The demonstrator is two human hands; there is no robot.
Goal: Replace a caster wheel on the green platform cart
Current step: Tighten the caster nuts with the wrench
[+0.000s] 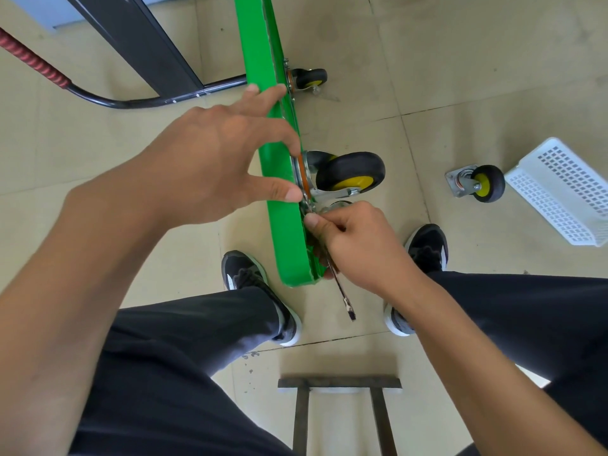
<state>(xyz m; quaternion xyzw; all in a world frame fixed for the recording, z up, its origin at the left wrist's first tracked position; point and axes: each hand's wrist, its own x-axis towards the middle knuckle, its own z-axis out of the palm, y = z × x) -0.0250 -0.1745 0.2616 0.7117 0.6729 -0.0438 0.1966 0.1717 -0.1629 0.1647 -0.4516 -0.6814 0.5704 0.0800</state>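
Caster wheel (pixel 352 174) between spread left hand (pixel 210 159) on cart (pixel 283 225) and right hand (pixel 355 241) gripping wrench (pixel 343 296).

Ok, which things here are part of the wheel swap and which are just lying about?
In the job: green cart, wheel at the plate, wrench, left hand, right hand, loose wheel.
Lying about: white basket, stool, far wheel.

Bright, even, soft-shadowed daylight; wide-angle bending at edges, corners perhaps slightly soft.
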